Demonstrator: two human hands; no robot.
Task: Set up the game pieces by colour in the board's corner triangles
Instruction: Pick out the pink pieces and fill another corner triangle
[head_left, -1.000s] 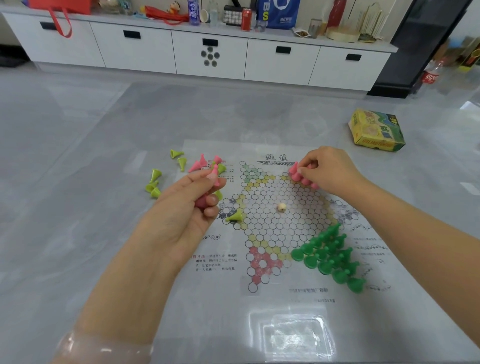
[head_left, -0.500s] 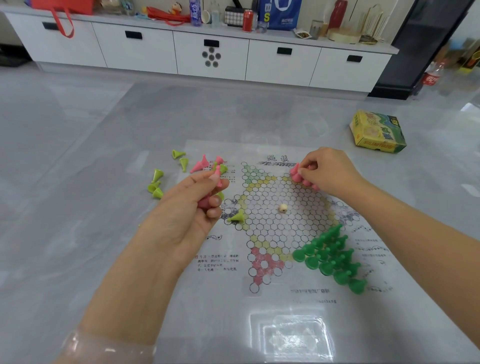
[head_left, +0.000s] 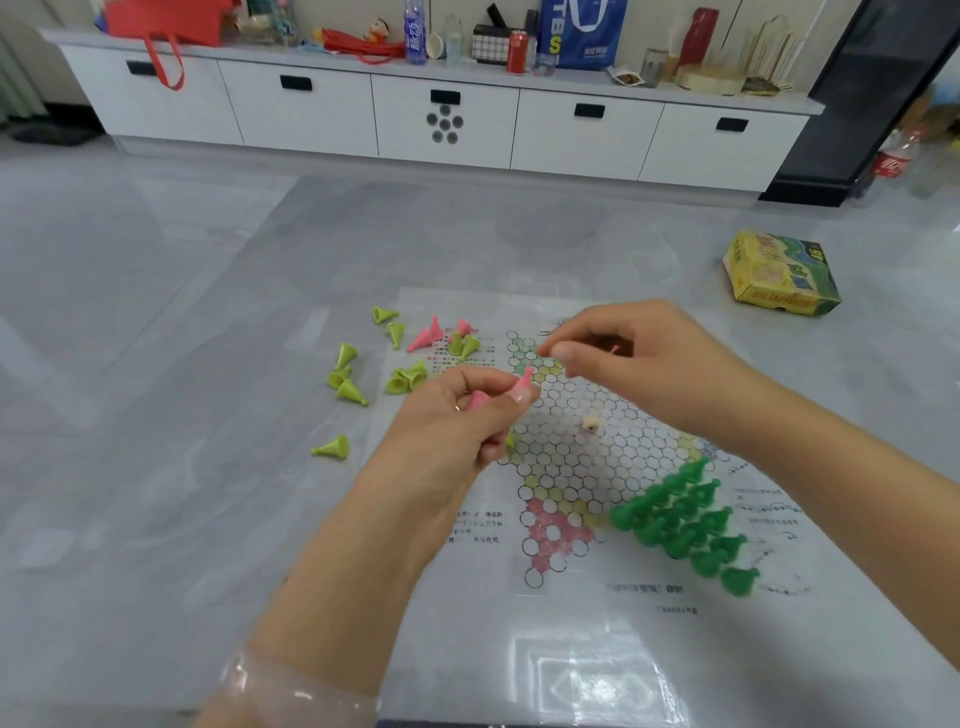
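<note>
- Left hand (head_left: 457, 421) pinches pink pieces (head_left: 521, 385), partly hidden, above the board (head_left: 566, 467).
- Right hand (head_left: 623, 353): curled fingers; a pink sliver shows; grip unclear.
- Dark green pieces (head_left: 685, 525) fill the near-right triangle.
- Box (head_left: 782, 275) contents hidden.

The board (head_left: 582, 467) lies flat on the table (head_left: 156, 415). On the board's near right corner stands a tight cluster of pieces (head_left: 685, 525). A small bead (head_left: 589, 423) sits near the board's middle. Left of the board, loose cones (head_left: 345, 374) lie scattered on the table, and more cones (head_left: 447, 338) lie on the board's far left edge. A box (head_left: 782, 275) rests on the table to the far right of the board. Behind the board, beyond the table, runs a cabinet (head_left: 441, 114) with clutter on top.
</note>
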